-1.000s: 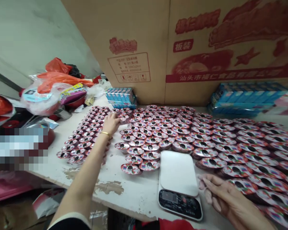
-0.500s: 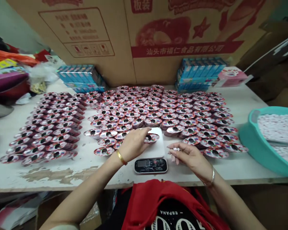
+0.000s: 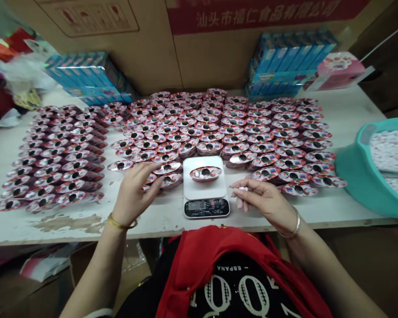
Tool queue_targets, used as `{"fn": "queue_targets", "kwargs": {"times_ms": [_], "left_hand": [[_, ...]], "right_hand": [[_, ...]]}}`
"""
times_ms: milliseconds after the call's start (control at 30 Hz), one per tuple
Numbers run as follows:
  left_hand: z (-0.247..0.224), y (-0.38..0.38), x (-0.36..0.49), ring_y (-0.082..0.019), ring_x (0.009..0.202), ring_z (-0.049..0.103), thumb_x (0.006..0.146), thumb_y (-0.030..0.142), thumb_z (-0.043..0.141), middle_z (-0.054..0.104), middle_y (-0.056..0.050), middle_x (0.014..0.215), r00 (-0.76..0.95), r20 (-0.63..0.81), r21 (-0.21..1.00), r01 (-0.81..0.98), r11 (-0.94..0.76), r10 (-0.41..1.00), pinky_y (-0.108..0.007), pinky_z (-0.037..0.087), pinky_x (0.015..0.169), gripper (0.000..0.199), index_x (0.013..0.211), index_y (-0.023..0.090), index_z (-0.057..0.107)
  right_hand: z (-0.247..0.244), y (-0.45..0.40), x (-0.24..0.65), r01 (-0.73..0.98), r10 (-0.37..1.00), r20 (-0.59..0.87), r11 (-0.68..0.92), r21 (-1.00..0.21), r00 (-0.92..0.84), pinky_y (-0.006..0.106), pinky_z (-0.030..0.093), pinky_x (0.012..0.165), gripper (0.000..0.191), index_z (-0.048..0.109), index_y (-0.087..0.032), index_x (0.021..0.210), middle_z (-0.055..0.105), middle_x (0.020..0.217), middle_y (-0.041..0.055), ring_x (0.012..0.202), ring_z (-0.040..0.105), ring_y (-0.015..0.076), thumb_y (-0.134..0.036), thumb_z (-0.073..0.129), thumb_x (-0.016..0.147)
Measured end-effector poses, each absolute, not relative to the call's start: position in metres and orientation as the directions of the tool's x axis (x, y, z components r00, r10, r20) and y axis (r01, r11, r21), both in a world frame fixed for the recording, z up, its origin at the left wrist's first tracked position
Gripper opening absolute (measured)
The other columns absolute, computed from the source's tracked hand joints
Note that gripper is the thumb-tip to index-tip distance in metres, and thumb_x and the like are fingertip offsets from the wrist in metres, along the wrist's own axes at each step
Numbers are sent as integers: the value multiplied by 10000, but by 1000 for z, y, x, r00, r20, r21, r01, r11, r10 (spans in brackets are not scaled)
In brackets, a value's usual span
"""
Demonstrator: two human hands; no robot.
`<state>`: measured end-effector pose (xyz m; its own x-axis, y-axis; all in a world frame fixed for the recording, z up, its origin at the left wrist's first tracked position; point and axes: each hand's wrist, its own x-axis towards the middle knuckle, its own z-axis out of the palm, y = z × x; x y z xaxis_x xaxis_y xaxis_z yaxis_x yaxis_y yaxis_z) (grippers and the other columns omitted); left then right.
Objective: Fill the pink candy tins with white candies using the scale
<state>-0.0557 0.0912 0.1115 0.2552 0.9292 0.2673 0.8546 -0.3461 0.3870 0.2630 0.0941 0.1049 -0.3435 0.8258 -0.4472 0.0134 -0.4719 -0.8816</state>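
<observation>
A white digital kitchen scale (image 3: 204,191) sits in front of me with a small oval-topped red and white pack (image 3: 205,173) standing on its plate. A dark round hole shows in the pack's top, with a white piece beside it. To the left of the scale, my left hand (image 3: 136,191) has thumb and fingers apart around the nearest packs (image 3: 168,180); whether it touches one is unclear. Just right of the scale, my right hand (image 3: 260,198) pinches several small white pieces (image 3: 241,190), like candies, between thumb and fingers.
Many like packs stand in rows behind the scale and in a block (image 3: 53,163) at left. A teal basin (image 3: 354,165) of small white pieces stands at right. Blue boxes (image 3: 89,77), a pink box (image 3: 340,70) and a large carton (image 3: 146,48) line the back.
My left hand has let go of the pack on the scale and moved left to the other packs. My right hand stays beside the scale with the white pieces. The view tilts lower.
</observation>
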Motion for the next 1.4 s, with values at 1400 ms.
{"fn": "queue_targets", "kwargs": {"times_ms": [1400], "left_hand": [[68,91,-1,-273,1369,346,867,307,579,433,-118,1433,367,373,259,841,-475,852,-482,284,1083,517,1355,262,415]], "right_hand": [[103,148,195,440,875,-113,122,-890,-471,225,363,621,211,684,-144,810,609,682,4,647,494,104,-273,547,904]]}}
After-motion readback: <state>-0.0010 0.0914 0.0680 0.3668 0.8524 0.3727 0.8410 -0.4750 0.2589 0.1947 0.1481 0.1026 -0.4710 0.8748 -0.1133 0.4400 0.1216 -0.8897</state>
